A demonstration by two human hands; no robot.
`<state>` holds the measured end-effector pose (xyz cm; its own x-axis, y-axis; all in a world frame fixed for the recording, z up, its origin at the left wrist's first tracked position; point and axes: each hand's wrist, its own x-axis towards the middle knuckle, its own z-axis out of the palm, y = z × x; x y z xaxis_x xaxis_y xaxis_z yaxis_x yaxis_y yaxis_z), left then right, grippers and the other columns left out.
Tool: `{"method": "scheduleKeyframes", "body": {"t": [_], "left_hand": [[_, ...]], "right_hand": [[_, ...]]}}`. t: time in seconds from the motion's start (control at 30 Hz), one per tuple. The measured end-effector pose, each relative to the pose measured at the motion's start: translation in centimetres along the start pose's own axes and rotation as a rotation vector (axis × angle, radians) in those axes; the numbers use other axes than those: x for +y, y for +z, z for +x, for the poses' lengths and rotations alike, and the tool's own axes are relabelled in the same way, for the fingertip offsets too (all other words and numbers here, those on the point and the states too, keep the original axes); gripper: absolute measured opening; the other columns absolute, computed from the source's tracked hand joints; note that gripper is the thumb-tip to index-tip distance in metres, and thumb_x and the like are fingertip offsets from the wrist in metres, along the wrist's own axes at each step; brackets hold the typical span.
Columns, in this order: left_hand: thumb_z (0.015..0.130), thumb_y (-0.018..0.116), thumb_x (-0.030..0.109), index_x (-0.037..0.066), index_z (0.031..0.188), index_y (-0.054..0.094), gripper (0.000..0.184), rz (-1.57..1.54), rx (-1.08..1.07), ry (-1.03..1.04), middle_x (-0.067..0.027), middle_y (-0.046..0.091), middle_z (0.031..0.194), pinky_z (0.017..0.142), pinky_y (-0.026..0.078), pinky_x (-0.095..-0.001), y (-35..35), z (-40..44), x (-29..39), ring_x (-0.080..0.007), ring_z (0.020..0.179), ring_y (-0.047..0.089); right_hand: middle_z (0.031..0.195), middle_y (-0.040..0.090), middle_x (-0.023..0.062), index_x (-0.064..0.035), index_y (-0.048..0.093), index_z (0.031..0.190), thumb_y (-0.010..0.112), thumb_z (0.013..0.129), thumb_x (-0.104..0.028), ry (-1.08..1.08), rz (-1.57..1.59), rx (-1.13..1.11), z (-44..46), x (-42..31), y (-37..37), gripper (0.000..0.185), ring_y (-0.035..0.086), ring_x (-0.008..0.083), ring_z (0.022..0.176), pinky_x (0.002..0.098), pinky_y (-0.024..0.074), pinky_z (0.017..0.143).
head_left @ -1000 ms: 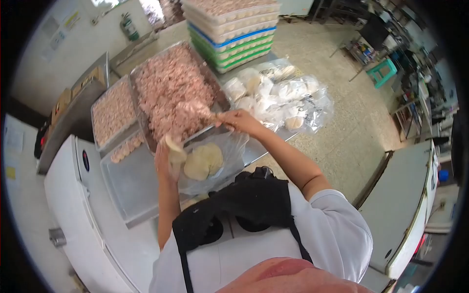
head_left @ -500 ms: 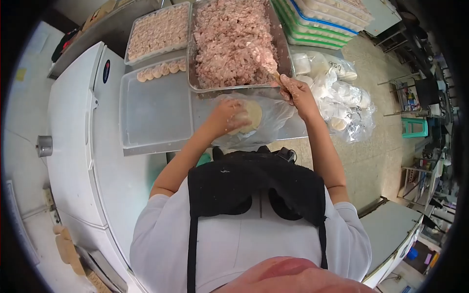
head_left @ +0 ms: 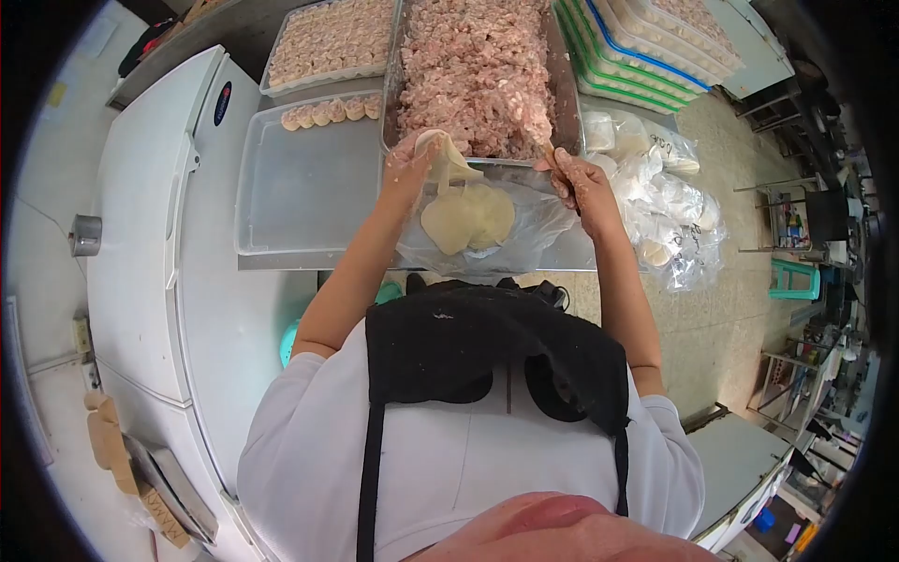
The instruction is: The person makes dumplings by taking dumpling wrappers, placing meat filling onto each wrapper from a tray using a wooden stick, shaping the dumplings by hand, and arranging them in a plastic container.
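My left hand (head_left: 406, 174) pinches a thin round dumpling wrapper (head_left: 449, 157), which hangs draped from the fingers. Below it, pale dumpling wrappers (head_left: 468, 219) lie overlapping on a clear plastic bag (head_left: 538, 225). In my right hand (head_left: 585, 189) is the handle of a spatula (head_left: 551, 152), its far end covered in meat filling at the near right edge of a deep metal tray (head_left: 574, 112). Pink minced meat (head_left: 473, 70) fills that tray. Bits of filling stick to both hands.
Left of the metal tray, a plastic tray (head_left: 304, 192) carries one short row of filled dumplings (head_left: 330, 111); a full dumpling tray (head_left: 328, 42) sits behind. Stacked trays (head_left: 637, 56) and bagged wrappers (head_left: 660, 187) are at right. A white fridge (head_left: 154, 225) stands left.
My left hand has moved up and left from the wrapper pile, lifting one wrapper. My right hand still grips the spatula by the meat. The view has shifted slightly.
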<state>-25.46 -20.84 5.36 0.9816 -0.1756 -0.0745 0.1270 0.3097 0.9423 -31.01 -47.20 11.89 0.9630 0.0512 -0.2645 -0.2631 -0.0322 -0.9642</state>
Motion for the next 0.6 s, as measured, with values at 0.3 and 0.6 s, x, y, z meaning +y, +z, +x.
{"method": "scheduleKeyframes", "body": {"t": [0.3,0.6], "left_hand": [[0.094,0.056,0.019,0.008,0.108,0.065,0.02,0.633,-0.275,0.321,-0.0062,0.066,0.108,0.086,0.049,-0.0319,2.2,-1.4,2.4,-0.0181,0.096,0.064],[0.097,0.052,0.031,0.002,0.127,0.048,0.042,-0.583,-0.084,-0.126,-0.0139,0.058,0.121,0.086,0.051,-0.0419,3.7,0.2,1.7,-0.0254,0.105,0.06]], "right_hand": [[0.058,0.038,-0.0075,-0.0036,0.068,0.095,0.05,0.096,-0.043,-0.036,-0.037,-0.076,0.3,-0.6,1.3,0.043,0.03,0.003,0.049,0.0206,0.0206,0.045],[0.063,0.043,-0.0065,-0.0024,0.067,0.107,0.052,0.097,-0.035,-0.155,-0.07,-0.042,0.1,-0.5,2.6,0.037,0.036,0.0037,0.053,0.0193,0.0281,0.048]]}}
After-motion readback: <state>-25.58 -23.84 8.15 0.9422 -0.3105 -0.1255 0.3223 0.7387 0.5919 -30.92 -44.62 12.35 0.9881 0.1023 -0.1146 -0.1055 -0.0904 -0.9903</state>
